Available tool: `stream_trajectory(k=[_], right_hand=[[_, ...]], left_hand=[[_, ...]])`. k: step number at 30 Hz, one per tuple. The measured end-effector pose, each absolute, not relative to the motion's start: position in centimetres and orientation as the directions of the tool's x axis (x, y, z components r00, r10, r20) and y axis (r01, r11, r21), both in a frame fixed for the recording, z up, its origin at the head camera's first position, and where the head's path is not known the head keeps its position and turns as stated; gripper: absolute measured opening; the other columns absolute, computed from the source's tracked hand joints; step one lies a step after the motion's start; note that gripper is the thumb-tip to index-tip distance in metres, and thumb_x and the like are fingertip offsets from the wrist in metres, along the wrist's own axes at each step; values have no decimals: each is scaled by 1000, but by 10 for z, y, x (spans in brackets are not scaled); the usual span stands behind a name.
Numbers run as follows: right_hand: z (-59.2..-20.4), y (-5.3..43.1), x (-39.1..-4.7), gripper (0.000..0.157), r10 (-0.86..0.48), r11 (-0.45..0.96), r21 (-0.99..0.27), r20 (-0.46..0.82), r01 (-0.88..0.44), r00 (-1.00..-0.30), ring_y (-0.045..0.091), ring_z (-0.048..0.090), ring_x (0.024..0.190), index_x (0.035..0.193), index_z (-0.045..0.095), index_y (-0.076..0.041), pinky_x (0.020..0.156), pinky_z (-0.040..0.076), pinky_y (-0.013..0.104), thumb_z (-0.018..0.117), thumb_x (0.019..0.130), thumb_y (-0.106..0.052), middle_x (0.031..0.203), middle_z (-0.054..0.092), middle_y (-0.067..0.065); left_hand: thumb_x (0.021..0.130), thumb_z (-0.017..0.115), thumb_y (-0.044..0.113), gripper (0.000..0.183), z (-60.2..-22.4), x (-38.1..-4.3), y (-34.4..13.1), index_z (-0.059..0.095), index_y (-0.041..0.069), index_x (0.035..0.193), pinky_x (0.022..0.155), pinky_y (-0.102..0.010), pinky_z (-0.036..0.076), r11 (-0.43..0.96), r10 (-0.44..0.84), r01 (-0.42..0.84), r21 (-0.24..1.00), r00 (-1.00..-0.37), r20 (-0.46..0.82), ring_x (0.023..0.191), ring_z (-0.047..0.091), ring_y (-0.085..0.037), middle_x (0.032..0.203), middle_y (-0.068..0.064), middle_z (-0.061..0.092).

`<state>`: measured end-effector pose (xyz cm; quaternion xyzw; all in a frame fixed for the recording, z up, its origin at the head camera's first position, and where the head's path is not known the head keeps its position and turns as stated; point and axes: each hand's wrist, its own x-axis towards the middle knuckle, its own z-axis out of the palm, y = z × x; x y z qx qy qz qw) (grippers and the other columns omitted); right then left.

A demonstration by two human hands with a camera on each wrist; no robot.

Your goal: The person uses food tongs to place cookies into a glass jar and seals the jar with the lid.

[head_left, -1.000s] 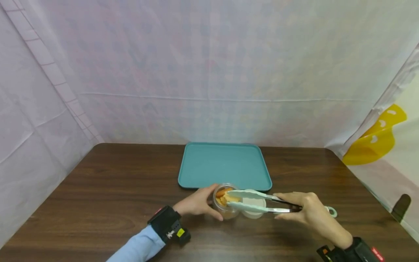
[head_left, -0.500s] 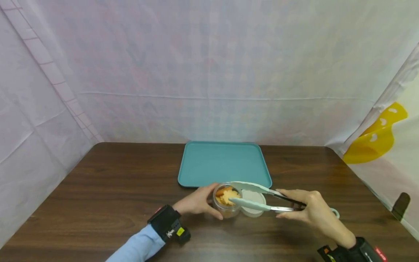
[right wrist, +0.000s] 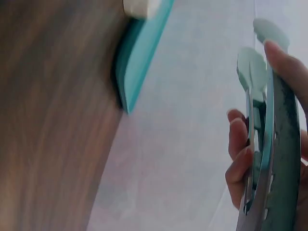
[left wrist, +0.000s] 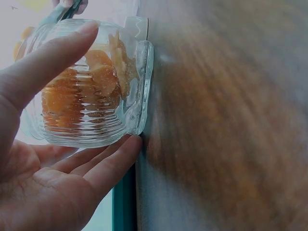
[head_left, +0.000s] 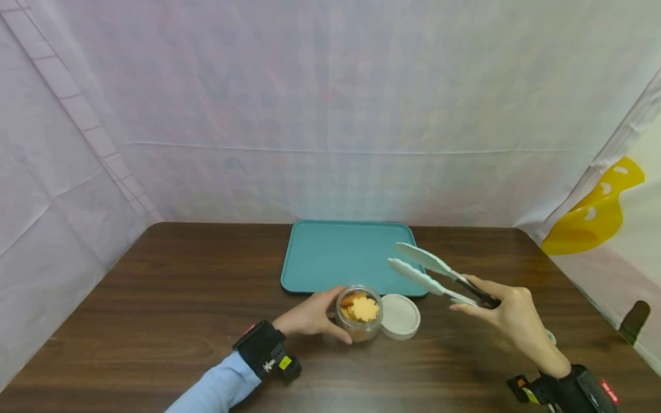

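A clear glass jar [head_left: 360, 330] of cookies stands upright on the table, a flower-shaped cookie [head_left: 364, 308] on top. My left hand [head_left: 312, 315] holds it from the left. In the left wrist view the thumb lies along one side of the ribbed jar [left wrist: 86, 130] and the fingers along the other. My right hand [head_left: 508, 312] grips a pair of mint-green tongs [head_left: 426, 261] by the handles. Their tips are apart, with nothing between them, raised over the tray's right side. The right wrist view shows fingers and thumb on both arms of the tongs [right wrist: 276, 159].
A round white lid [head_left: 400, 316] lies right beside the jar. Behind them a teal tray [head_left: 341, 252] lies on the dark wooden table [head_left: 206, 275]. Pale curtains [head_left: 330, 115] hang behind the table and at its sides.
My right hand has drawn the tongs up and right, away from the jar's mouth, uncovering the flower-shaped cookie and the lid. The left hand and jar have stayed in place.
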<state>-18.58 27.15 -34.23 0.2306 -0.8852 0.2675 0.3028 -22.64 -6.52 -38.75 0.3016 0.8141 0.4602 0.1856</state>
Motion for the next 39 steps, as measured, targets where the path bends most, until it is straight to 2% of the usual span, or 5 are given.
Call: stream_trajectory(k=[7, 16, 20, 24, 39], right_hand=[[-337, 301, -201, 60, -132, 857, -311, 638, -410, -759, -1, 10, 39, 105, 64, 2, 30, 16, 22, 83, 55, -26, 38, 25, -9], [-350, 319, -214, 77, -5, 944, -322, 221, -77, -975, 13, 30, 43, 114, 54, 11, 35, 25, 24, 67, 71, -52, 51, 36, 1], [-358, 326, -222, 62, 36, 952, -306, 168, -17, -985, 19, 37, 50, 86, 60, 2, 39, 27, 27, 65, 69, -57, 55, 33, 1], [-362, 329, -227, 56, 78, 952, -304, 156, 27, -985, 20, 38, 52, 62, 44, -8, 40, 28, 29, 65, 68, -59, 55, 29, 0], [-367, 332, -236, 62, 165, 953, -262, 36, 150, -986, 22, 40, 50, 56, 38, -9, 37, 34, 30, 62, 66, -64, 55, 39, 8]], left_hand=[[64, 80, 16, 86, -388, -227, -66, 32, 4, 134, 92, -31, 45, 406, 656, 319, 856, -754, -30, 121, 39, -27, 132, -14, 40], [64, 80, 15, 83, -388, -227, -66, 34, 5, 133, 92, -30, 45, 398, 662, 319, 860, -749, -29, 121, 40, -27, 131, -13, 41], [64, 80, 15, 83, -388, -227, -66, 34, 5, 132, 93, -31, 45, 397, 661, 324, 859, -750, -23, 121, 40, -27, 131, -13, 41], [64, 80, 14, 83, -387, -227, -65, 34, 4, 132, 93, -31, 45, 392, 664, 322, 862, -748, -23, 120, 40, -27, 131, -14, 41], [65, 79, 16, 86, -387, -226, -66, 30, 4, 135, 94, -32, 44, 409, 656, 301, 862, -753, -49, 122, 38, -28, 134, -14, 38]])
